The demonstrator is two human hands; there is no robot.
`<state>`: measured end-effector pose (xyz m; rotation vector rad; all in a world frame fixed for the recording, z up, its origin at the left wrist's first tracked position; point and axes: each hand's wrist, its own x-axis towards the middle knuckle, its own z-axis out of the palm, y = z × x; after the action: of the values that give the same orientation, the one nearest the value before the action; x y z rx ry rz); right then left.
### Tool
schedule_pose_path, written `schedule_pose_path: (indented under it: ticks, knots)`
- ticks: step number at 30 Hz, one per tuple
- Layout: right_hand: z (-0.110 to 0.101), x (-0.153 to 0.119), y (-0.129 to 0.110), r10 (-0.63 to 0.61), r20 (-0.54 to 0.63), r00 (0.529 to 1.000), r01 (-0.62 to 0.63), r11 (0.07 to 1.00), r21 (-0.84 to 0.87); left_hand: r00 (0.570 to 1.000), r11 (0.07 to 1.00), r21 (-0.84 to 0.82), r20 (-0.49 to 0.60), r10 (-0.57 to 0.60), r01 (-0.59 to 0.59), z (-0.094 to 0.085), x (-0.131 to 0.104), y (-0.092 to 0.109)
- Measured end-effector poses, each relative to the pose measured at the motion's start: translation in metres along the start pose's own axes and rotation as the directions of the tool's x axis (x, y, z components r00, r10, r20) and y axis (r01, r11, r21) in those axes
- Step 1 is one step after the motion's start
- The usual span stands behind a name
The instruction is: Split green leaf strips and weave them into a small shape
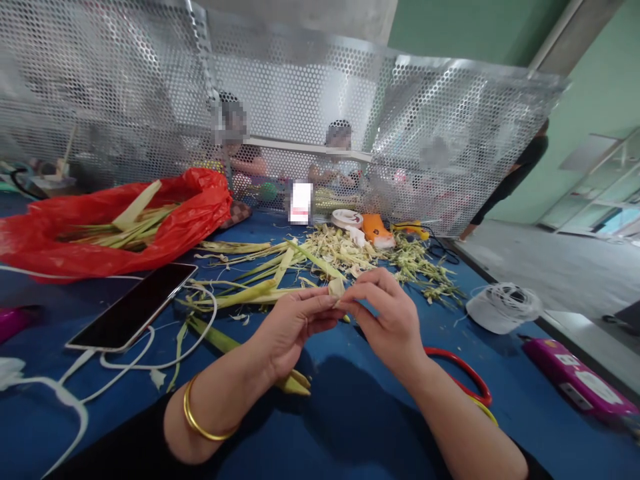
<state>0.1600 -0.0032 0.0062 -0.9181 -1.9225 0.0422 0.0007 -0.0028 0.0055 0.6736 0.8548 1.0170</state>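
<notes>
Between my fingertips is a small piece of pale dried leaf (336, 288), like corn husk, partly hidden by the fingers. My left hand (300, 323) pinches it from the left, a gold bangle round that wrist. From the right, my right hand (383, 313) is closed on the same piece with thumb and forefinger. Both hands hover over the blue table (340, 427). Long green-yellow leaf strips (250, 293) lie just behind and left of my left hand, and another leaf (295, 383) shows beneath that wrist.
A red plastic bag (200, 207) of leaves and a phone (135, 307) with white cables lie left. Leaf scraps (345, 247) pile up behind my hands. Red handles (465, 373), a coil of white cord (505, 307) and a purple packet (575, 377) lie right. People sit beyond a perforated screen (290, 100).
</notes>
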Motion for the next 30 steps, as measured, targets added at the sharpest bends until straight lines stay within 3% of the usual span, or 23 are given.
schedule_pose_path:
  ticks: [5,10,14,18,22,30]
  knots:
    - [-0.0011,-0.0012,0.0004,-0.172,0.017,0.985,0.173,0.976,-0.132,1.0,0.998,-0.064,0.001,0.006,-0.006,-0.0019,0.0007,0.0006]
    - [-0.0024,0.001,-0.0014,-0.228,0.045,0.973,0.232,0.942,-0.241,0.999,0.997,-0.072,-0.026,-0.035,0.033,-0.0012,-0.0001,0.0028]
    - [-0.0016,0.0004,-0.0021,-0.229,0.039,0.973,0.231,0.938,-0.259,0.998,0.998,-0.037,-0.031,0.047,-0.048,0.0004,0.0001,0.0015]
    - [0.0003,-0.0011,-0.0006,-0.122,0.039,0.992,0.126,0.979,-0.159,0.984,0.985,0.029,-0.04,0.173,-0.172,0.0013,-0.0004,-0.0021]
    - [0.0015,-0.0004,0.0004,0.079,0.061,0.995,-0.078,0.997,-0.006,0.962,0.957,0.141,-0.066,0.266,-0.255,0.0027,-0.0016,-0.0038]
    - [0.0009,0.0033,0.0014,0.384,0.044,0.922,-0.386,0.913,0.135,0.95,0.93,0.23,-0.056,0.306,-0.286,0.0043,-0.0025,-0.007]
